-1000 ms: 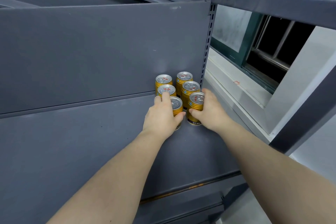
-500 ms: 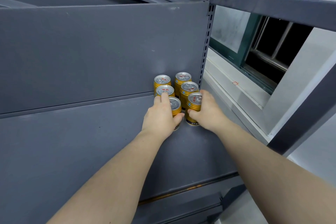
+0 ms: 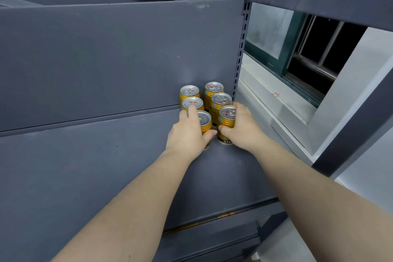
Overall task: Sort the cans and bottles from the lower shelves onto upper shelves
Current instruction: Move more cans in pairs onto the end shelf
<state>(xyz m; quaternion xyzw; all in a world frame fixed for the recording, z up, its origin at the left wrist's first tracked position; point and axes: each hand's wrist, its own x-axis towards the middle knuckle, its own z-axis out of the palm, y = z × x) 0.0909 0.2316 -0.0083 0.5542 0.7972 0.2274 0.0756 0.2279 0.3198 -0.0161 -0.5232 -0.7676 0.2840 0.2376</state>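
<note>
Currently the left hand [image 3: 187,134] is gripping the near-left can [image 3: 204,119] and the right hand [image 3: 242,127] the near-right can [image 3: 226,112], apparently completing a six-can block [image 3: 213,89] at the far right corner of the shelf [image 3: 106,166]; what remains below cannot be told.

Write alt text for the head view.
The left hand grips the front-left can and right hand the front-right can of six gold cans, upright in two rows at the back right corner of a grey metal shelf. A window shows at right.
</note>
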